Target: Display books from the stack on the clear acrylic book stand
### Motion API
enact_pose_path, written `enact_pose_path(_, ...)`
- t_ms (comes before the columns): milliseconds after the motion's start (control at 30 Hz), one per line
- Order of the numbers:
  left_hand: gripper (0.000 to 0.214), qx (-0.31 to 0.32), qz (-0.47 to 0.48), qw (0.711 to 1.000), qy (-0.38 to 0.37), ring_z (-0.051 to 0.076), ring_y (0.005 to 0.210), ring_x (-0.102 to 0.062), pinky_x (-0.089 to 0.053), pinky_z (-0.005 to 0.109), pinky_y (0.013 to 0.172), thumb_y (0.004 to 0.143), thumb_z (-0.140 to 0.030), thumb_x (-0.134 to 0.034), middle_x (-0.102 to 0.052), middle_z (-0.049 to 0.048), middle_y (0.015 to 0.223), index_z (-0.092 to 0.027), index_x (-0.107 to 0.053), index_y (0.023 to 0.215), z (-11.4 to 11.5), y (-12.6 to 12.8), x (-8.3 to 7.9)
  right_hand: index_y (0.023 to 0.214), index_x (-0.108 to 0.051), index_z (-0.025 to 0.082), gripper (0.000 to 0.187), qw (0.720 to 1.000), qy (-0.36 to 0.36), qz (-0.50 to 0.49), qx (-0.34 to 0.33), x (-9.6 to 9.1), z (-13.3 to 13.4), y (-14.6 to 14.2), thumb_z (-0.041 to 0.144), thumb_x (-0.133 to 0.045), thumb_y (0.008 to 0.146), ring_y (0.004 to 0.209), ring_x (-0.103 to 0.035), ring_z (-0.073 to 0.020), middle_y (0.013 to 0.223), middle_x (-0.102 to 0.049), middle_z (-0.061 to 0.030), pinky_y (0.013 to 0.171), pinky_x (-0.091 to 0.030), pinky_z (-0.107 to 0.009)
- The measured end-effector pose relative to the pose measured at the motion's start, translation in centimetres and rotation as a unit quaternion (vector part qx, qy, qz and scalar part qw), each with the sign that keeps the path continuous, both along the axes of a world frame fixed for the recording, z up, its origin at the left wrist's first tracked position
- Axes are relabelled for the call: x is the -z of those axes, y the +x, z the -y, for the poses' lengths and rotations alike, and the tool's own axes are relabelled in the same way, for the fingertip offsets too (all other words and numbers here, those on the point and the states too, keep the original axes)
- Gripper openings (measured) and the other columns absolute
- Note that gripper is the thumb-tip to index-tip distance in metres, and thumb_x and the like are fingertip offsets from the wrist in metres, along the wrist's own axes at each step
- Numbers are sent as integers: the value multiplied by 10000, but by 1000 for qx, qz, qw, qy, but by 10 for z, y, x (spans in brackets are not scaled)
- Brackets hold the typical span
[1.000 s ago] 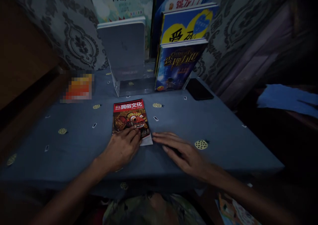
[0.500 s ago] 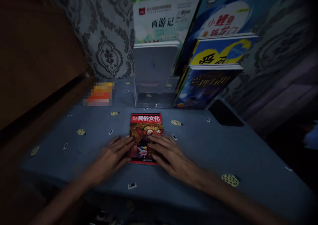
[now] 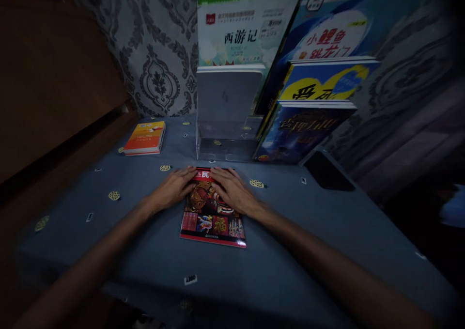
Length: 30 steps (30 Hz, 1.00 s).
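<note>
A red magazine with a mask picture (image 3: 212, 220) lies flat on the blue tablecloth (image 3: 298, 232). My left hand (image 3: 175, 187) rests on its upper left corner, fingers stretched out flat. My right hand (image 3: 232, 189) lies on its upper right part, fingers also spread and flat. Both hands cover the magazine's top edge, just in front of a clear acrylic book stand (image 3: 227, 120).
An orange book (image 3: 145, 137) lies at the back left. The stand holds a grey book (image 3: 227, 94) and, to the right, dark blue (image 3: 301, 130) and yellow-blue books (image 3: 323, 84). A black phone (image 3: 329, 170) lies at the right. Patterned wall behind.
Both hands slid up the magazine from its lower half to its top edge. One second ago only the left hand touched it; the right lay beside it.
</note>
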<state>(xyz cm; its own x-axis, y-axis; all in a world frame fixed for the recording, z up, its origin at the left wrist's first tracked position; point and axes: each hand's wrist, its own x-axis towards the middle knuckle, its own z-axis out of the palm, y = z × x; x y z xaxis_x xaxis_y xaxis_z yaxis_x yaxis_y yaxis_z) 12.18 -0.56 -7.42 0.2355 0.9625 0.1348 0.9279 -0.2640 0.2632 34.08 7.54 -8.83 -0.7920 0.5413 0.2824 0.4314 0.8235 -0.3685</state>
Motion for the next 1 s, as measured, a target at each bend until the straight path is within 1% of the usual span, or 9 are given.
enact_pose_path(267, 910, 17, -22, 998, -64, 310, 1474, -254, -204, 551, 1183, 853, -624, -578, -274, 195, 1583, -202, -177, 1553, 83, 14, -8, 1334, -573, 146, 403, 1000, 11, 9, 13, 6, 2, -3, 223, -422, 968, 1392, -425, -239, 1433, -539, -134, 1173, -270, -510)
enact_pose_path(367, 1020, 17, -22, 996, -83, 344, 1478, -223, -186, 595, 1176, 798, -703, -581, -257, 206, 1585, -196, -135, 1562, 99, 14, -11, 1293, -600, 142, 384, 999, 29, 8, 42, 5, 2, -1, 236, -429, 962, 1356, -469, -255, 1419, -551, -151, 1156, -295, -515)
enact_pose_path(433, 1018, 16, -6, 995, -97, 354, 1475, -227, -222, 601, 1164, 788, -712, -585, -263, 198, 1586, -203, -156, 1558, 97, 13, -16, 1274, -607, 144, 376, 996, 44, 10, 78, 4, 5, 5, 257, -431, 962, 1340, -482, -273, 1413, -553, -161, 1137, -320, -523)
enact_pose_path(533, 798, -11, 45, 995, -85, 324, 1449, -312, -331, 543, 1134, 885, -605, -539, -358, 160, 1557, -234, -252, 1532, 83, 17, -20, 1279, -595, 134, 389, 991, 58, 23, 121, 2, 16, 20, 296, -429, 966, 1347, -464, -301, 1417, -542, -177, 1111, -354, -529)
enact_pose_path(700, 508, -77, 185, 980, -13, 295, 1268, -540, -430, 482, 1068, 913, -401, -531, -587, 147, 1359, -165, -487, 1360, 47, 36, -9, 1329, -554, 133, 435, 991, 57, 30, 120, 3, 47, 49, 323, -443, 954, 1319, -487, -335, 1424, -518, -202, 1091, -378, -570)
enact_pose_path(767, 480, -102, 315, 944, -10, 279, 1197, -591, -482, 444, 1009, 879, -399, -563, -633, 135, 1282, -161, -523, 1294, 35, 41, -5, 1343, -542, 136, 453, 993, 43, 19, 104, 6, 56, 57, 327, -469, 939, 1358, -443, -346, 1449, -487, -207, 1093, -388, -567)
enact_pose_path(867, 563, -177, 510, 840, -58, 251, 1019, -680, -566, 355, 817, 785, -385, -675, -680, 124, 1173, -148, -512, 1270, 21, 43, -4, 1356, -532, 173, 460, 996, 11, -18, 88, 9, 61, 64, 316, -495, 921, 1394, -394, -346, 1470, -469, -178, 1109, -374, -579)
enact_pose_path(933, 576, -213, 586, 772, -122, 223, 843, -712, -570, 301, 686, 718, -333, -743, -718, 116, 1054, -126, -549, 1220, 15, 43, -6, 1355, -532, 198, 458, 996, -17, -51, 77, 10, 60, 67, 306, -506, 911, 1398, -391, -336, 1483, -456, -156, 1114, -371, -579)
enact_pose_path(1000, 467, -207, 631, 724, -188, 198, 736, -710, -564, 275, 638, 695, -271, -761, -740, 113, 951, -101, -623, 1107, 11, 43, -9, 1364, -520, 190, 478, 991, -57, -96, 76, 11, 56, 68, 304, -519, 900, 1396, -393, -329, 1514, -414, -159, 1115, -375, -564)
